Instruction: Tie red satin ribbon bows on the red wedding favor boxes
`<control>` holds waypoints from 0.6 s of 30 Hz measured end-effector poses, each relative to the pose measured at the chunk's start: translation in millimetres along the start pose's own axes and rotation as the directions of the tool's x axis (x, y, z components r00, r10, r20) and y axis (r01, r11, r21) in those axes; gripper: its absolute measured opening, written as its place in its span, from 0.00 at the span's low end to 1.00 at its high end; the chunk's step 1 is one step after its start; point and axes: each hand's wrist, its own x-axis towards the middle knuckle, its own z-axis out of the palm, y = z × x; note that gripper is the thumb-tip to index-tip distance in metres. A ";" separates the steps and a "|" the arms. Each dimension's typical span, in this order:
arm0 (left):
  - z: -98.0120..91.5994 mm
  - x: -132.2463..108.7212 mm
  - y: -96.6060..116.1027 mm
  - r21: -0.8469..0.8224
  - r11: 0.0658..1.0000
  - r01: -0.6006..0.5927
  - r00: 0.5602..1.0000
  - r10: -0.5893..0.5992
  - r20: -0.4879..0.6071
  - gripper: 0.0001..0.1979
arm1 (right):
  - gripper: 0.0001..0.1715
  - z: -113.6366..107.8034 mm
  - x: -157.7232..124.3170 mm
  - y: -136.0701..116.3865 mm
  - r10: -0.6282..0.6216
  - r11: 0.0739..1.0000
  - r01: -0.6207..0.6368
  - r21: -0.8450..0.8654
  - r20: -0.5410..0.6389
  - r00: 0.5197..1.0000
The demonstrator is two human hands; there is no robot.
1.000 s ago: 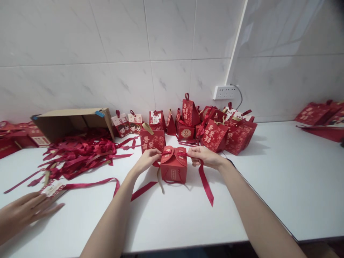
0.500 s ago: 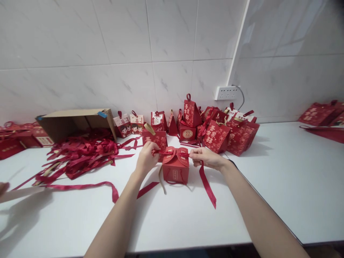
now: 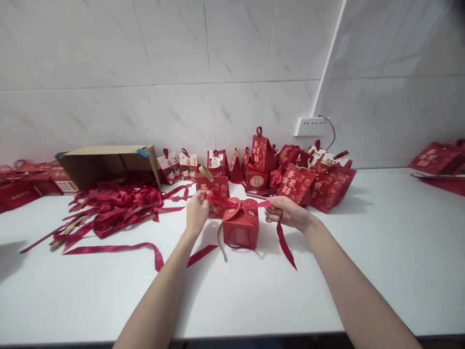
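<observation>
A small red gift box (image 3: 240,230) with rounded top flaps stands upright on the white table. Red ribbon (image 3: 260,204) runs across its top and stretches out to both sides. My left hand (image 3: 198,209) pinches the ribbon left of the box, in front of another red box (image 3: 212,186) with a gold loop. On the right, my right hand (image 3: 286,212) grips the other length, and a loose tail (image 3: 285,245) hangs below it. A thin gold strip (image 3: 221,245) lies against the box's left side.
Behind stand several finished-looking red gift boxes (image 3: 296,184) along the tiled wall. At left, a cardboard carton (image 3: 109,151) lies on its side, with a heap of red ribbons (image 3: 116,206) spilling out. A power strip (image 3: 311,127) is fixed to the wall. More red boxes (image 3: 438,157) sit far right.
Both hands have drawn farther apart, pulling the ribbon straighter over the box. Another person's hand at the left edge has gone out of view. The view has shifted slightly.
</observation>
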 end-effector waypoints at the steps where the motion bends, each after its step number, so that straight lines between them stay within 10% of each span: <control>1: 0.1 2.1 0.2 -0.082 0.996 0.030 1.000 -0.030 -0.007 0.09 | 0.25 -0.1 -1.1 -0.9 -0.023 0.999 0.023 0.024 -0.001 1.000; 18: -1.7 10.6 9.1 -0.565 0.790 0.236 0.962 -0.272 0.020 0.12 | 0.19 -3.3 -9.2 -7.2 -0.173 0.962 0.230 0.150 -0.320 0.932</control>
